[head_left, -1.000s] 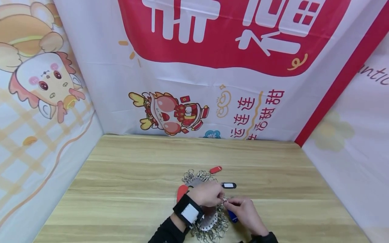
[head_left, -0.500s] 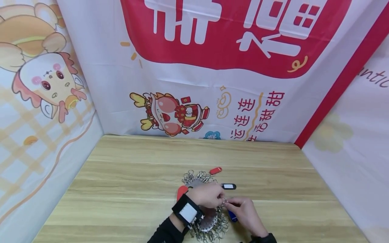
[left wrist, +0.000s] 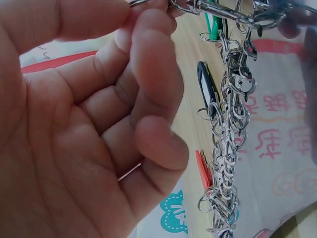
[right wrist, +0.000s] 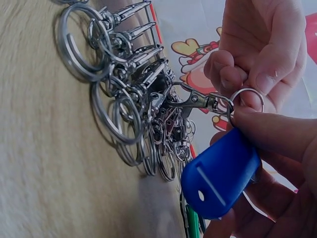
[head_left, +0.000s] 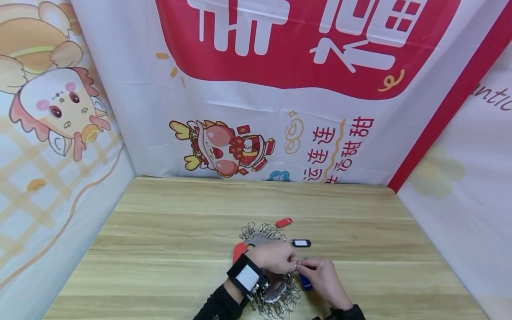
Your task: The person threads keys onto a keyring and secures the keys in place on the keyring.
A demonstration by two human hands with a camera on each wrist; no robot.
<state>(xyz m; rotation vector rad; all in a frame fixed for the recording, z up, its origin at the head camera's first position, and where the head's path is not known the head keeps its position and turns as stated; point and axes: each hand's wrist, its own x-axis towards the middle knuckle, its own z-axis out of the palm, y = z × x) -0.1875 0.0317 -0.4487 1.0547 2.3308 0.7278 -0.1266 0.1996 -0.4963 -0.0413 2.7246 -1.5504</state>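
My left hand (head_left: 276, 256) pinches a small metal split ring (right wrist: 250, 90) between thumb and fingers. Close beside it, my right hand (head_left: 326, 282) grips a blue plastic key tag (right wrist: 220, 173) near the ring, its thumb over the tag's upper end. The ring joins a silver swivel clasp (right wrist: 195, 99), which reaches to a crowded row of other clasps and rings (right wrist: 143, 84). In the head view, these clasps fringe a grey round holder (head_left: 256, 240), and my left hand and wrist cover its middle.
A red key tag (head_left: 284, 222) and a black key tag with a white label (head_left: 301, 243) lie on the wooden table (head_left: 180, 222) beyond my hands. A green tag (left wrist: 214, 27) shows by the clasps. An orange-red flat piece (head_left: 239, 251) sits left of my left hand.
Both hands stay together at the ring, with only slight finger shifts. The head view tilts a little; the tags on the table stay where they were.
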